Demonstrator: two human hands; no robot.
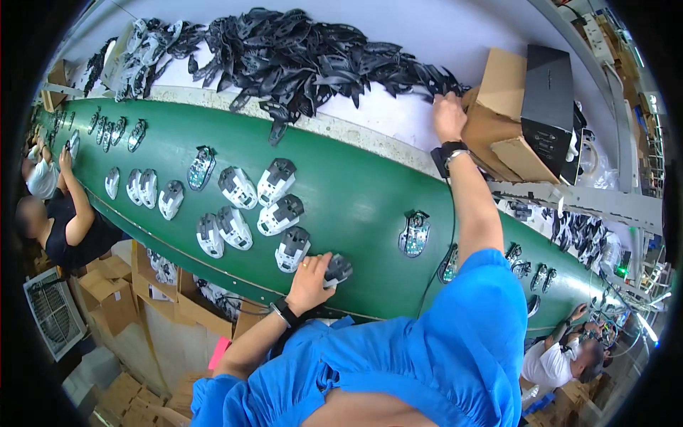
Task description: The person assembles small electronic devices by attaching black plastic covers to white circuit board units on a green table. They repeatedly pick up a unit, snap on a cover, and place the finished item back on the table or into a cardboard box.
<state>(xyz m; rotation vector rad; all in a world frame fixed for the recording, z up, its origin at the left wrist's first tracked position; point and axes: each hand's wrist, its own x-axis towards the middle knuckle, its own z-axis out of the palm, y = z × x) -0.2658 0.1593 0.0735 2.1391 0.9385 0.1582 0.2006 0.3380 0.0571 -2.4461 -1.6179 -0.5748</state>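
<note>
Low at the near edge of the green conveyor belt, my left hand is closed round a computer mouse with a dark grey end. Several white and grey mouse bodies lie just beyond and left of that hand. My right hand is stretched far across the belt to the right end of a heap of black plastic mouse parts. Its fingers are bent and closed on a black part there; the fingertips are partly hidden. A mouse base with a bare circuit board rests between my arms.
A cardboard box and a black box stand beside my right hand. A thin cable hangs by my right forearm. Open cartons sit below the belt at left. Co-workers sit farther along at left and right.
</note>
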